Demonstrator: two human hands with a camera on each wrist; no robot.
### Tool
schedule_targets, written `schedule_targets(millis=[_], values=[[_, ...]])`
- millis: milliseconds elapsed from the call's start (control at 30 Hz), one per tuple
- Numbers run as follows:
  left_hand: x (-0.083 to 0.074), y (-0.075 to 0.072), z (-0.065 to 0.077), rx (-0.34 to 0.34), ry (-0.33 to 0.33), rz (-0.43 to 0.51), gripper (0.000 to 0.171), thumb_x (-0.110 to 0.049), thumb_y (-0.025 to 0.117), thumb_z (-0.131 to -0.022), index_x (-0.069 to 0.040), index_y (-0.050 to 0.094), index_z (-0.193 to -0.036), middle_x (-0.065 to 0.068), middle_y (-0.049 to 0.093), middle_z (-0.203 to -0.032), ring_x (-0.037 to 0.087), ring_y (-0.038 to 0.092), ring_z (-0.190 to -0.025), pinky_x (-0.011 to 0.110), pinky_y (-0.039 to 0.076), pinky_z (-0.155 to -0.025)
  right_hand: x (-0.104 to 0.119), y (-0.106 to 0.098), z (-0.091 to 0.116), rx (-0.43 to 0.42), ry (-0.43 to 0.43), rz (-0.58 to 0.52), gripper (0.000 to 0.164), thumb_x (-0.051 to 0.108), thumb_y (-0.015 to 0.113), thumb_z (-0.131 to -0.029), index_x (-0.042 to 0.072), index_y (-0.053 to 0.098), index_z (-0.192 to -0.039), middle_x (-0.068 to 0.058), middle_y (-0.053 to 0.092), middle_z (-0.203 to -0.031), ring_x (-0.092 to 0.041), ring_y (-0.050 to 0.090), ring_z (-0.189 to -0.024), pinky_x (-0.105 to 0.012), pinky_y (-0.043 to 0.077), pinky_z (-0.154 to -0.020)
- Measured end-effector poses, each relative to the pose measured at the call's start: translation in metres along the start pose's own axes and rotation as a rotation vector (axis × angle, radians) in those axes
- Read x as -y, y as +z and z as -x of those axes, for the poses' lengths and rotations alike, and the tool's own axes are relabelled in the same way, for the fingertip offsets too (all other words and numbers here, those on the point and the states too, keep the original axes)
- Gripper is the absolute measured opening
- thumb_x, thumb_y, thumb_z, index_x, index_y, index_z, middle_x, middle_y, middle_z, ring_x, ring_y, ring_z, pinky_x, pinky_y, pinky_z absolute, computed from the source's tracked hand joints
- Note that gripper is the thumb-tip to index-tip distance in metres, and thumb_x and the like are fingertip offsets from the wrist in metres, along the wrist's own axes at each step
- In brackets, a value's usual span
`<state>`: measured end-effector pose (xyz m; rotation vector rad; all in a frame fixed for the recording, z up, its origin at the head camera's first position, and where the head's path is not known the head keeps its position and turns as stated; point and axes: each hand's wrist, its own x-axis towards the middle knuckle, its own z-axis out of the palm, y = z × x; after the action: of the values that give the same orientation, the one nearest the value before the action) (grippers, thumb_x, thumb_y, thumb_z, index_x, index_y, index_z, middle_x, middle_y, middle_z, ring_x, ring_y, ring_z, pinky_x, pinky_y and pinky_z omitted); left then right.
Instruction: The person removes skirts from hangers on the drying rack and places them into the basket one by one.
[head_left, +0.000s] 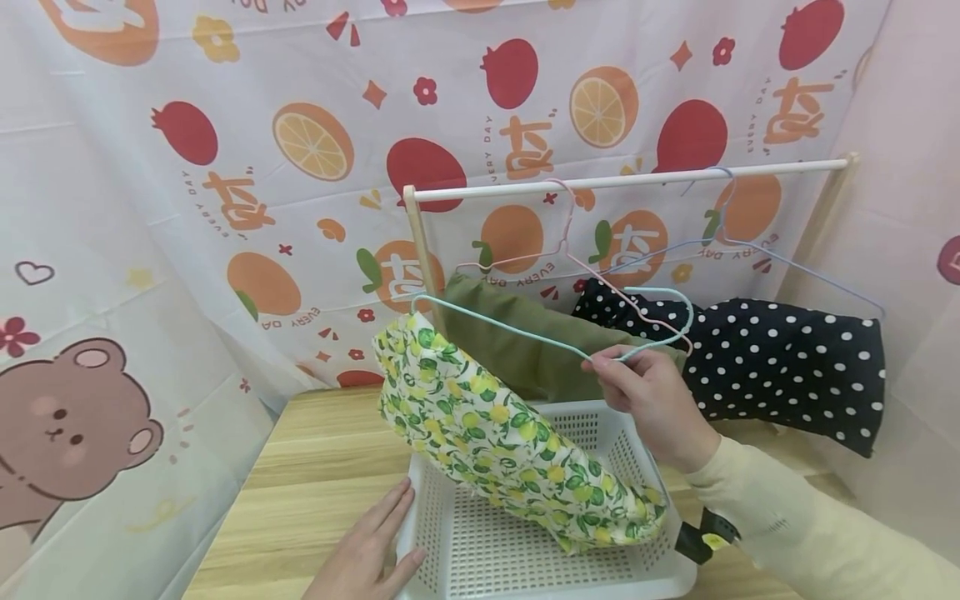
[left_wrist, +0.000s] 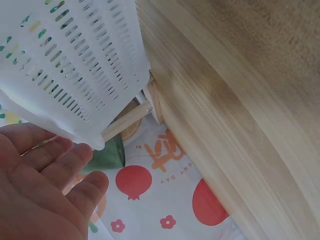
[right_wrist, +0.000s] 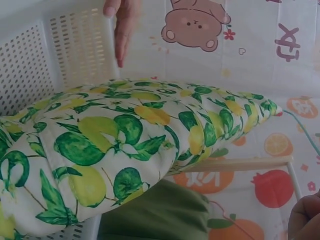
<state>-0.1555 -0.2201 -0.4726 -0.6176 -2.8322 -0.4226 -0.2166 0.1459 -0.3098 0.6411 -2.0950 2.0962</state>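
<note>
A fruit-printed backdrop (head_left: 465, 108) hangs behind the white basket (head_left: 495, 567). From your head, your right hand (head_left: 663, 408) pinches a turquoise hanger (head_left: 510, 328) above the basket; lemon-print fabric (head_left: 510, 442) slants over it. Your left hand (head_left: 363, 546) touches the basket's left side. At your left wrist, fingers extend along the basket's rim. At your right, fabric crosses the basket.

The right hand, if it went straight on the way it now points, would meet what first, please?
Past the teal hanger it pinches, the right hand would probably meet the green cloth first, just up and left in the head view, though the depth between them is unclear.
</note>
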Motion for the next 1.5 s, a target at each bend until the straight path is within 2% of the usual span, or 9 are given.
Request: schedule_targets(millis=[133, 367, 533, 767, 900, 1067, 1300, 1500], values=[[-0.001, 0.001, 0.0, -0.002, -0.011, -0.01, 0.07, -0.051, 0.056, -0.085, -0.006, 0.041, -0.137, 0.003, 0.034, -0.144, 0.018, 0.033, -0.128, 0.04, 0.035, -0.098, -0.005, -0.001, 0.005, -0.037, -0.002, 0.013, 0.027, 0.022, 0.053, -0.093, -0.004, 0.06, -0.094, -0.003, 0.033, -0.056, -0.019, 0.03, -0.051, -0.029, 0.032, -0.054], [-0.001, 0.0, -0.001, 0.021, -0.026, -0.016, 0.072, -0.053, 0.055, -0.085, -0.007, 0.039, -0.138, 0.001, 0.032, -0.145, 0.017, 0.032, -0.129, 0.04, 0.035, -0.098, -0.011, -0.003, 0.011, -0.073, -0.022, -0.032, 0.026, 0.019, 0.053, -0.094, -0.005, 0.06, -0.09, -0.002, 0.035, -0.06, -0.019, 0.031, -0.052, -0.027, 0.031, -0.052], [-0.003, 0.0, 0.0, 0.017, -0.028, -0.012, 0.071, -0.052, 0.056, -0.085, -0.007, 0.04, -0.138, 0.001, 0.033, -0.144, 0.018, 0.032, -0.128, 0.04, 0.034, -0.098, -0.011, -0.004, 0.014, -0.053, -0.04, -0.07, 0.026, 0.018, 0.051, -0.094, -0.006, 0.06, -0.089, -0.002, 0.034, -0.06, -0.019, 0.03, -0.051, -0.028, 0.03, -0.049], [-0.004, -0.002, -0.002, 0.077, -0.063, 0.024, 0.073, -0.057, 0.049, -0.086, -0.008, 0.037, -0.14, 0.001, 0.03, -0.146, 0.02, 0.03, -0.13, 0.043, 0.033, -0.099, -0.007, -0.003, 0.019, -0.017, -0.067, -0.158, 0.021, 0.012, 0.049, -0.095, -0.004, 0.061, -0.089, -0.004, 0.034, -0.057, -0.022, 0.029, -0.05, -0.03, 0.027, -0.048], [-0.002, -0.002, -0.003, 0.085, -0.046, 0.02, 0.074, -0.057, 0.047, -0.087, -0.005, 0.037, -0.139, 0.006, 0.03, -0.145, 0.022, 0.03, -0.129, 0.044, 0.033, -0.099, -0.006, -0.002, 0.022, -0.003, -0.078, -0.202, 0.02, 0.009, 0.048, -0.095, -0.003, 0.061, -0.088, -0.004, 0.032, -0.056, -0.022, 0.027, -0.05, -0.031, 0.024, -0.047], [-0.001, 0.001, -0.004, 0.056, -0.024, 0.005, 0.073, -0.053, 0.05, -0.088, -0.001, 0.039, -0.137, 0.012, 0.033, -0.143, 0.025, 0.032, -0.128, 0.044, 0.035, -0.097, -0.007, -0.004, 0.026, 0.015, -0.072, -0.225, 0.02, 0.008, 0.047, -0.095, -0.003, 0.061, -0.087, -0.004, 0.032, -0.055, -0.022, 0.027, -0.049, -0.032, 0.025, -0.048], [0.003, 0.002, -0.004, 0.0, 0.043, 0.001, 0.071, -0.048, 0.057, -0.086, -0.001, 0.039, -0.137, 0.01, 0.033, -0.143, 0.023, 0.033, -0.128, 0.042, 0.036, -0.097, -0.009, -0.008, 0.029, 0.033, -0.088, -0.23, 0.021, 0.007, 0.045, -0.096, -0.004, 0.06, -0.087, -0.004, 0.028, -0.054, -0.019, 0.024, -0.048, -0.032, 0.022, -0.048], [0.005, -0.006, -0.009, -0.053, 0.035, -0.006, 0.062, -0.042, 0.061, -0.085, -0.003, 0.048, -0.132, 0.007, 0.043, -0.137, 0.023, 0.041, -0.122, 0.043, 0.039, -0.094, -0.012, -0.011, 0.029, 0.026, -0.092, -0.234, 0.02, 0.007, 0.044, -0.096, -0.002, 0.059, -0.087, -0.003, 0.029, -0.055, -0.018, 0.024, -0.047, -0.032, 0.02, -0.047]])
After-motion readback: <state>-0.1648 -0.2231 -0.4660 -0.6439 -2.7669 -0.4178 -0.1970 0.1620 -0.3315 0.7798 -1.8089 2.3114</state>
